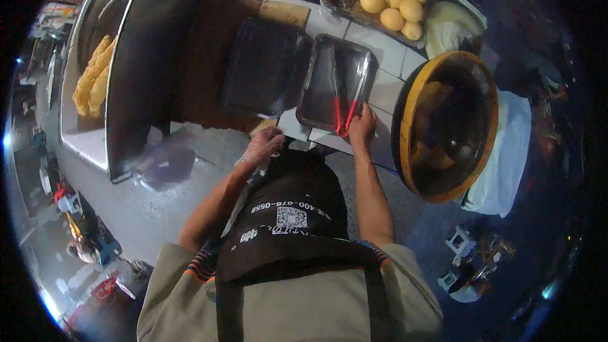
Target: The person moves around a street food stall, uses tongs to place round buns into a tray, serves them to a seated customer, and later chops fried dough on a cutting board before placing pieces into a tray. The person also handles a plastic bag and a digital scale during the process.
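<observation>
My right hand (363, 126) is at the near right corner of a dark rectangular tray (319, 80), its fingers curled against the rim. Inside the tray lie metal tongs with red handles (339, 116), the handle end close beside that hand. I cannot tell whether the hand also touches the tongs. My left hand (267, 144) is at the counter's near edge, its fingers curled; clear plastic shows about its wrist. What its fingers hold, if anything, is hidden. Just beyond it lies a second dark tray (266, 66), left of the first.
Several round golden balls (401, 7) lie in a tray at the back right. A large round yellow-rimmed pan or sieve (407, 123) stands at the right. Fried dough sticks (95, 80) lie in a metal-framed case (142, 57) at left. A clear plastic bag (164, 164) hangs below it.
</observation>
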Tool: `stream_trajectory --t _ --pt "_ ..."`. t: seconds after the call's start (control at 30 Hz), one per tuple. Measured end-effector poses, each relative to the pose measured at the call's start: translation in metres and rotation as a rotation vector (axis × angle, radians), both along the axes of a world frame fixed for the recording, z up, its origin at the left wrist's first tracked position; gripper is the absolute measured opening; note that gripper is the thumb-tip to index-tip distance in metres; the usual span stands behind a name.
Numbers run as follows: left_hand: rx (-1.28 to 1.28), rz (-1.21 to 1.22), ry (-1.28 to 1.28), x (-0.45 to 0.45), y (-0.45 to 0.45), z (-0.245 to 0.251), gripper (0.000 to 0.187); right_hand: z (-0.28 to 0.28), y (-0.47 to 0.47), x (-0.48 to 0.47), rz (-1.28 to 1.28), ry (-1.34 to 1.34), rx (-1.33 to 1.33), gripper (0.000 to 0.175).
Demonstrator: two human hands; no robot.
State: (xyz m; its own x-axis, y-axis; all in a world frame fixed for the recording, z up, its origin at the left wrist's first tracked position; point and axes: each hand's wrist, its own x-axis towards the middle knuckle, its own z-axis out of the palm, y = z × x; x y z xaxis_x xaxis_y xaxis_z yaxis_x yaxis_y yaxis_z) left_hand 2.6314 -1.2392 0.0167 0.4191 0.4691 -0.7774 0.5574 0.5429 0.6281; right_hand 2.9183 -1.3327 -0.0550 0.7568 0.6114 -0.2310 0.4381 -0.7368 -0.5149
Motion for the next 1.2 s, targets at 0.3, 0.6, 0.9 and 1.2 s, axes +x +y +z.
stream_trajectory --t 0.3,0.6,0.9,1.2 --pt "0.039 0.415 0.04 -0.103 -0.081 -0.01 0.019 0.009 0.008 -0.009 0.083 -0.028 0.148 0.045" --pt "0.07 0.426 -0.013 -0.084 -0.075 0.0 0.039 0.024 0.017 -0.019 0.053 -0.145 0.232 0.045" --pt "0.202 0.439 -0.139 -0.033 0.007 0.05 0.038 0.007 0.009 -0.007 -0.078 -0.087 0.275 0.031" --pt "0.574 0.277 -0.462 0.152 0.342 0.078 0.035 0.016 -0.024 -0.018 -0.046 -0.181 -0.082 0.045"
